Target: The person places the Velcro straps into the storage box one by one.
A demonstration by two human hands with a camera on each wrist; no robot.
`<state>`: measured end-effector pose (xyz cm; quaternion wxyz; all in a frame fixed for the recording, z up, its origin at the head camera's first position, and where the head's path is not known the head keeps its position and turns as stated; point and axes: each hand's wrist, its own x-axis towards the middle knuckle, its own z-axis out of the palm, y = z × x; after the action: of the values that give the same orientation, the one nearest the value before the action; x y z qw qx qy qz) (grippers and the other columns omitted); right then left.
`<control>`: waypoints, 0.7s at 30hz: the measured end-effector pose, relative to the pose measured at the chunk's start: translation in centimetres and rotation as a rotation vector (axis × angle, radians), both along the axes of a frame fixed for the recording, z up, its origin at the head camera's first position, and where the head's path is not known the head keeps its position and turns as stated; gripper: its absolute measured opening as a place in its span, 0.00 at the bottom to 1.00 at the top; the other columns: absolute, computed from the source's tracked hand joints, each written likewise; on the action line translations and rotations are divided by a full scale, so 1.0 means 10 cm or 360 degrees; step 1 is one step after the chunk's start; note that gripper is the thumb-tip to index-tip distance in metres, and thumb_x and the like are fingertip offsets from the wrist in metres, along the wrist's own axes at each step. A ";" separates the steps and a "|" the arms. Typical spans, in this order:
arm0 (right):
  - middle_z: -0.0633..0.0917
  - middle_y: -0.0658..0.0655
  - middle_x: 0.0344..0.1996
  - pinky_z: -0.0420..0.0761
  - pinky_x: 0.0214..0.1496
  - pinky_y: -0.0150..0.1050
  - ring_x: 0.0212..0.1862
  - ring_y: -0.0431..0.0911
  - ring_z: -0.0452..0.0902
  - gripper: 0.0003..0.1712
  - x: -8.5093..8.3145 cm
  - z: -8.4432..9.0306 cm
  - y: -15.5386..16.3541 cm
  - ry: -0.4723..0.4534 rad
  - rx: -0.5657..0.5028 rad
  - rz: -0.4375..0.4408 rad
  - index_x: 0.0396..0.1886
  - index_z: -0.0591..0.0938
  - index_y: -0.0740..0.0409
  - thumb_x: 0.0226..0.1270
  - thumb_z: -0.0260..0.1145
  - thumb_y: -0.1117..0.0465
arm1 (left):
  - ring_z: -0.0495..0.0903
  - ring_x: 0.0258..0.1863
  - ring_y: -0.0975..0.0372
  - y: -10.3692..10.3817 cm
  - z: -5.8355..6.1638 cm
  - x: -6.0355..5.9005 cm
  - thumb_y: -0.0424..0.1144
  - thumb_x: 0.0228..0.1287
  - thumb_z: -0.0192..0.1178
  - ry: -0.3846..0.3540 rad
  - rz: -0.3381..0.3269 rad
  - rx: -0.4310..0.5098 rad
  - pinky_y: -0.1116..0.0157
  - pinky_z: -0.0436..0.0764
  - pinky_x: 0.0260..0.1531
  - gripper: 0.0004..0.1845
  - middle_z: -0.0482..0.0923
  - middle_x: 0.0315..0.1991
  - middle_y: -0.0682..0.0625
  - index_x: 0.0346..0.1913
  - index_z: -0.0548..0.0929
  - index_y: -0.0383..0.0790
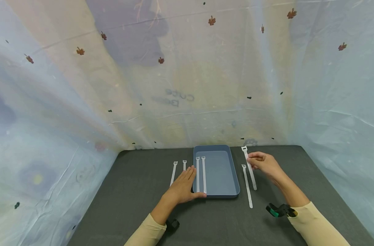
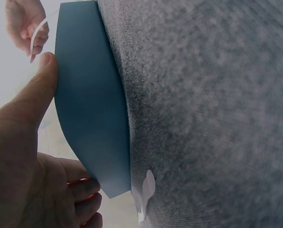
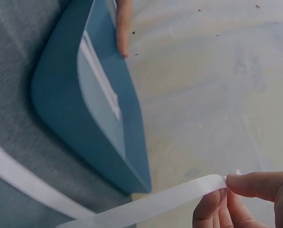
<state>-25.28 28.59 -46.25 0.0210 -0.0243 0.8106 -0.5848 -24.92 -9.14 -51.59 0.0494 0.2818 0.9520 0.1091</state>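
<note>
My right hand [image 1: 266,165] pinches a white cable strap [image 1: 252,177] between thumb and fingertips near its slotted head, to the right of the tray; in the right wrist view the held strap [image 3: 155,204] curves away from the pinch. A second strap [image 1: 248,192] lies beside it on the table. My left hand [image 1: 181,187] rests at the near left corner of the blue-grey tray [image 1: 221,174], fingers extended along its left side and thumb [image 2: 46,71] at the front rim. Inside the tray, two straps [image 1: 204,177] lie lengthwise, side by side, toward the left wall.
Left of the tray, two more straps [image 1: 174,171] lie on the dark grey tabletop [image 1: 137,205], partly hidden by my left hand. A patterned plastic curtain [image 1: 187,85] hangs behind the table and along both sides.
</note>
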 end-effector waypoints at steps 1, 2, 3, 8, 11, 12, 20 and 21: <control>0.90 0.59 0.47 0.89 0.46 0.39 0.39 0.42 0.84 0.25 0.00 0.02 -0.02 0.0009 -0.0026 0.0003 0.65 0.78 0.74 0.81 0.68 0.58 | 0.49 0.87 0.49 0.00 0.00 0.00 0.76 0.66 0.63 0.0000 0.0000 0.0001 0.52 0.51 0.86 0.64 0.47 0.88 0.38 0.86 0.52 0.32; 0.90 0.58 0.47 0.89 0.46 0.38 0.39 0.41 0.84 0.25 0.01 0.05 -0.03 0.0021 -0.0042 0.0007 0.64 0.78 0.74 0.81 0.69 0.58 | 0.49 0.87 0.49 0.00 0.00 0.00 0.76 0.66 0.63 0.0000 0.0000 0.0001 0.52 0.51 0.86 0.64 0.47 0.88 0.38 0.86 0.52 0.32; 0.89 0.57 0.46 0.89 0.45 0.37 0.39 0.41 0.84 0.25 0.01 0.07 -0.05 0.0034 -0.0059 0.0015 0.64 0.78 0.74 0.81 0.68 0.58 | 0.49 0.87 0.49 0.00 0.00 0.00 0.76 0.66 0.63 0.0002 0.0001 0.0002 0.52 0.51 0.85 0.64 0.47 0.88 0.38 0.86 0.52 0.32; 0.89 0.53 0.42 0.89 0.44 0.37 0.39 0.43 0.85 0.23 0.01 0.16 -0.10 0.0097 -0.0095 0.0055 0.61 0.79 0.74 0.81 0.69 0.59 | 0.50 0.87 0.48 0.00 0.00 0.00 0.76 0.66 0.63 0.0014 -0.0004 0.0001 0.51 0.52 0.85 0.64 0.48 0.87 0.38 0.86 0.52 0.32; 0.88 0.53 0.41 0.89 0.44 0.37 0.38 0.44 0.85 0.21 0.01 0.23 -0.16 0.0138 -0.0142 0.0080 0.59 0.78 0.74 0.81 0.69 0.60 | 0.49 0.87 0.48 0.00 0.00 0.00 0.76 0.66 0.63 0.0014 -0.0005 0.0006 0.51 0.52 0.85 0.64 0.48 0.87 0.38 0.86 0.52 0.32; 0.88 0.53 0.40 0.89 0.43 0.37 0.38 0.44 0.85 0.21 0.01 0.25 -0.18 0.0152 -0.0160 0.0091 0.59 0.78 0.74 0.80 0.69 0.60 | 0.49 0.87 0.48 0.00 0.00 0.00 0.76 0.66 0.63 0.0015 -0.0005 0.0005 0.51 0.52 0.85 0.64 0.48 0.87 0.38 0.86 0.52 0.32; 0.87 0.53 0.39 0.88 0.43 0.35 0.36 0.43 0.85 0.19 0.00 0.34 -0.34 0.0225 -0.0251 0.0181 0.57 0.77 0.76 0.80 0.68 0.64 | 0.49 0.87 0.49 0.00 -0.01 -0.01 0.76 0.66 0.63 0.0014 -0.0001 -0.0003 0.52 0.52 0.85 0.64 0.47 0.87 0.38 0.86 0.52 0.32; 0.87 0.54 0.39 0.89 0.43 0.35 0.36 0.44 0.85 0.18 -0.01 0.35 -0.36 0.0232 -0.0250 0.0196 0.57 0.77 0.76 0.80 0.68 0.64 | 0.49 0.87 0.49 0.00 -0.01 -0.01 0.76 0.66 0.63 0.0013 0.0000 -0.0002 0.52 0.52 0.85 0.64 0.48 0.87 0.38 0.86 0.52 0.32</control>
<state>-25.34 24.97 -42.77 -0.0040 -0.1178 0.7586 -0.6407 -24.98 -9.13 -51.67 0.0457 0.2823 0.9522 0.1073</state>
